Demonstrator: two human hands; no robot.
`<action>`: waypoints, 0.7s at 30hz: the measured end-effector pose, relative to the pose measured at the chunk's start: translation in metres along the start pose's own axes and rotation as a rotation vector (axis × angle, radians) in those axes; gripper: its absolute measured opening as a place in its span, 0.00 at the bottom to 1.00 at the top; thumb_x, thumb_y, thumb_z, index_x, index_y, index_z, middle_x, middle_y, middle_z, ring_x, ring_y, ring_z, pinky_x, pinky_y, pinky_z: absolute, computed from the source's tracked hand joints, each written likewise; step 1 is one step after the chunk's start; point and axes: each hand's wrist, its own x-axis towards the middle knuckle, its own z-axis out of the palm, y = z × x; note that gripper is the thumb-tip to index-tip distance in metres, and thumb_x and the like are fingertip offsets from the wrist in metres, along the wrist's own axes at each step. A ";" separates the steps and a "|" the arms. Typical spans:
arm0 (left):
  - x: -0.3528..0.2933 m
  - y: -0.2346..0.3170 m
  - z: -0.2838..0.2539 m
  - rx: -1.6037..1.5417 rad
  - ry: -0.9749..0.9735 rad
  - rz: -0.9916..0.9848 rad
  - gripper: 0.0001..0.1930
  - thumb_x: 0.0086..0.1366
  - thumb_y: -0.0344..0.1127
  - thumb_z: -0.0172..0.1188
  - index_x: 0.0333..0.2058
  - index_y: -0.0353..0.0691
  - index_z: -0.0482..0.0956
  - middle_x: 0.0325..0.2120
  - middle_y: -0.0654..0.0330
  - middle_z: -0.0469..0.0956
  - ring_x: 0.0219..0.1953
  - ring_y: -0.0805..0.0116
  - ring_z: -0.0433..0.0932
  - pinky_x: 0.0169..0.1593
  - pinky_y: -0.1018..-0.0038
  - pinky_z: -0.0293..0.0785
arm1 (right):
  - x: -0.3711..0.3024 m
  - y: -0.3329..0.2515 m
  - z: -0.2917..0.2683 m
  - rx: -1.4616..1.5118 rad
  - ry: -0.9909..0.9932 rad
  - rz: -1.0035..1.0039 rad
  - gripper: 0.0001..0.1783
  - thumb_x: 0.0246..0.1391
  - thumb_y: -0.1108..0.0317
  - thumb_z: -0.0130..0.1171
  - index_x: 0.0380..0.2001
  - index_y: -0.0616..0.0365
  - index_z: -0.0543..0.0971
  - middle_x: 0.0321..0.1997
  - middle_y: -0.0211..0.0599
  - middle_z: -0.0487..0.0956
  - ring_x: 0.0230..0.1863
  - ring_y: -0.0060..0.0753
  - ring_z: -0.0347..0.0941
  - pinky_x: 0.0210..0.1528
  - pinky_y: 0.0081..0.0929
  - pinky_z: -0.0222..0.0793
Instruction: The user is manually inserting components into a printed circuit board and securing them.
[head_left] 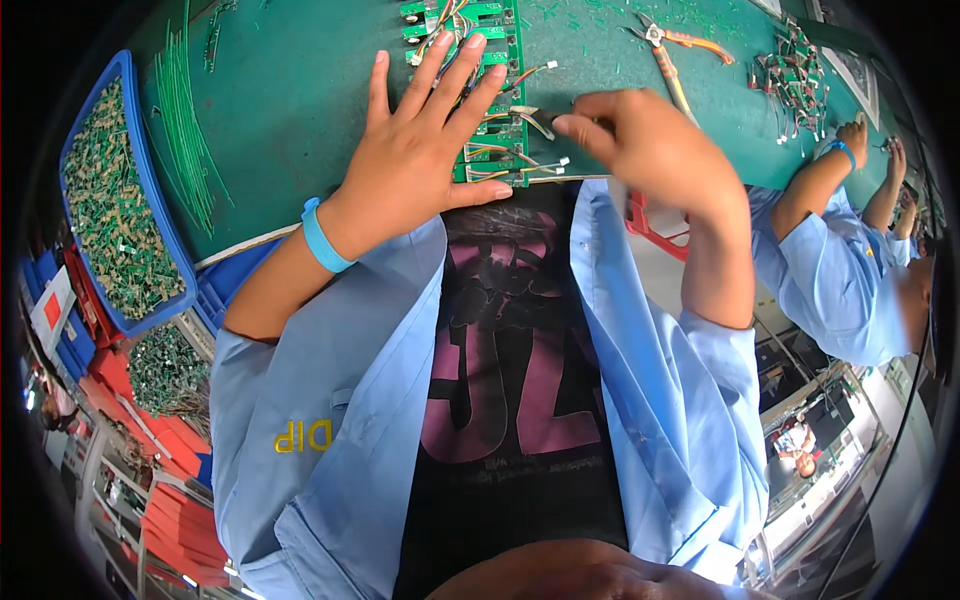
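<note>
A green circuit board panel with several coloured wire leads lies at the table's front edge. My left hand rests over its left side, fingers spread, covering part of the boards and wires. At the panel's right edge, my right hand is closed with thumb and forefinger together. From that pinch a small tool, dark with a pale thin tip, points at the panel; its exact kind is unclear. White connectors on wire ends stick out past the panel's right side.
Orange-handled cutting pliers lie beyond my right hand. A heap of wired boards sits farther right, near a co-worker's arm. Thin green strips lie at left, beside a blue bin full of small boards.
</note>
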 end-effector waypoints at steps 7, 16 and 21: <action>0.009 0.012 0.001 0.124 -0.037 0.006 0.56 0.66 0.70 0.64 0.83 0.43 0.55 0.85 0.47 0.48 0.86 0.44 0.45 0.79 0.27 0.37 | 0.016 0.043 0.006 0.098 -0.101 -0.130 0.22 0.77 0.52 0.57 0.36 0.60 0.85 0.27 0.34 0.81 0.27 0.37 0.71 0.36 0.37 0.70; 0.009 0.013 0.007 0.079 0.030 0.005 0.56 0.63 0.68 0.69 0.81 0.45 0.58 0.85 0.49 0.48 0.86 0.45 0.45 0.78 0.26 0.39 | 0.009 0.038 -0.019 -0.051 -0.058 -0.162 0.25 0.75 0.50 0.56 0.32 0.60 0.86 0.24 0.34 0.81 0.24 0.36 0.73 0.34 0.36 0.71; 0.003 0.009 0.012 0.048 0.032 -0.012 0.56 0.63 0.69 0.69 0.82 0.46 0.58 0.85 0.50 0.47 0.86 0.46 0.44 0.78 0.26 0.38 | -0.003 0.076 0.005 0.133 -0.205 -0.059 0.20 0.75 0.55 0.59 0.31 0.57 0.82 0.24 0.25 0.72 0.26 0.24 0.63 0.33 0.29 0.63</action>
